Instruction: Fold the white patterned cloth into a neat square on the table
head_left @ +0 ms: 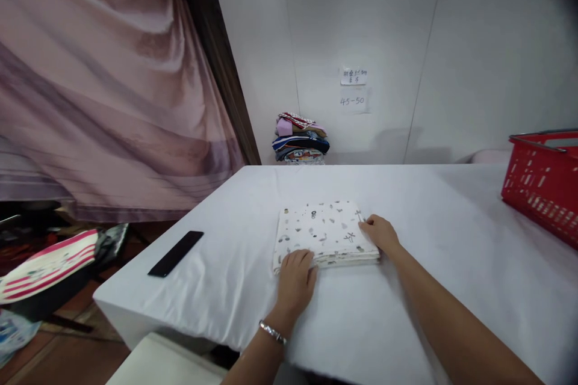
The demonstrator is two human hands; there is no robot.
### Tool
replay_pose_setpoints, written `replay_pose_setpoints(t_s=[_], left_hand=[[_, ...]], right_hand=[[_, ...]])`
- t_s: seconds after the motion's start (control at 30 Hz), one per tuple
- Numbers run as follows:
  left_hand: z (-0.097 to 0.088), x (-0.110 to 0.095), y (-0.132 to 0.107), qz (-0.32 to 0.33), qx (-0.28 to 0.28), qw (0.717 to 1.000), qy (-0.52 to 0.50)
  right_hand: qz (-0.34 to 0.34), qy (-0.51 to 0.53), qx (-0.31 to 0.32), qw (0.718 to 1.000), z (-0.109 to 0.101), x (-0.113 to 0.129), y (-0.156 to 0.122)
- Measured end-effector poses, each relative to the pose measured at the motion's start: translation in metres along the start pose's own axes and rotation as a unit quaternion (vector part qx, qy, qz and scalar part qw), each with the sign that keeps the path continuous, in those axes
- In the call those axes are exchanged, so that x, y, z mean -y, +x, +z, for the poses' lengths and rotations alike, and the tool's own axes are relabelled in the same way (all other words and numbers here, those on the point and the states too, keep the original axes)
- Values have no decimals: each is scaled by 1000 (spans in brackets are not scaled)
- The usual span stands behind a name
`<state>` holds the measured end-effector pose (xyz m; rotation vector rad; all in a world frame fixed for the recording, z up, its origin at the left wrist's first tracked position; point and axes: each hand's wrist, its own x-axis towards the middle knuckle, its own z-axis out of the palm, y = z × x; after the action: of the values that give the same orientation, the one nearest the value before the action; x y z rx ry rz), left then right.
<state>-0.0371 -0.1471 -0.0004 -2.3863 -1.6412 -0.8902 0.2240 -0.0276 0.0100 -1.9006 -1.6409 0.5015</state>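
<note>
A folded white cloth point(323, 231) with small grey and dark prints lies in several layers on the white-covered table point(235, 301). My left hand point(295, 280), a silver bracelet at its wrist, rests over the cloth's front left edge. Its fingers lie flat on the fabric, with the thumb a little apart. At the right edge of the cloth, my right hand point(380, 233) has its fingers bent and drawn together on the fabric, pinching it near the border. The undersides of both hands are hidden.
A black flat bar-shaped object point(176, 254) lies at the table's left. Several folded fabrics point(301, 139) are stacked at the back, near paper notes point(354, 99) on the wall. A red basket point(544, 183) stands right. A pink curtain point(117, 72) hangs left, above a striped cushion point(49, 264).
</note>
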Motion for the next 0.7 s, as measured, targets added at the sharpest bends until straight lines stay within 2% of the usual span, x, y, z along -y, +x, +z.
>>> replay_pose_setpoints(t_s=[0.23, 0.43, 0.6, 0.7], left_hand=[[1, 3, -1, 16, -7, 1000, 19], [3, 7, -4, 32, -20, 998, 57], [2, 9, -5, 34, -6, 998, 59], [1, 9, -4, 37, -3, 998, 59]], right_hand=[[-7, 2, 11, 1000, -1, 2, -2], [13, 19, 28, 999, 2, 1, -1], [12, 39, 15, 999, 1, 1, -2], [35, 60, 7, 998, -1, -1, -3]])
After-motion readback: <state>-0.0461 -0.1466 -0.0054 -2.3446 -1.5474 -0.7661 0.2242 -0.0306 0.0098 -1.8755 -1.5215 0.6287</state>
